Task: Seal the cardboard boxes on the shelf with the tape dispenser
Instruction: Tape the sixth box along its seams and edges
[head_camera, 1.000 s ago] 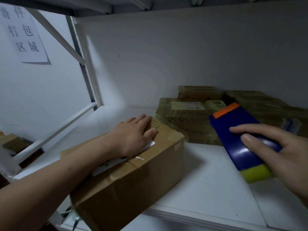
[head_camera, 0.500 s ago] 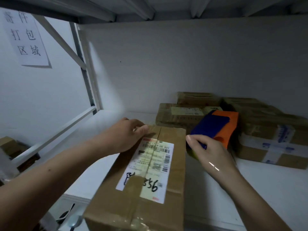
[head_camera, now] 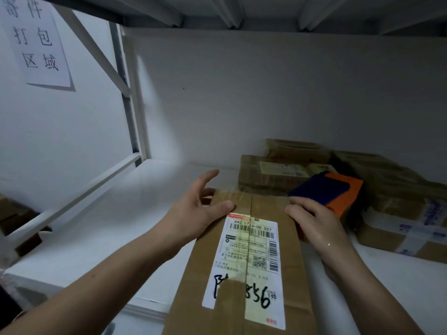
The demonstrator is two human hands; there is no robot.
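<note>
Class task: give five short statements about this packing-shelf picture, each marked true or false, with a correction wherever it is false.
1. The right hand grips the dispenser. True.
2. The dispenser is red and green. False: it is blue and orange.
3. The left hand touches the box with its thumb, fingers spread. True.
4. The box bears no label. False: a white label with barcodes lies on its top.
5. More boxes stand behind, at the right. True.
</note>
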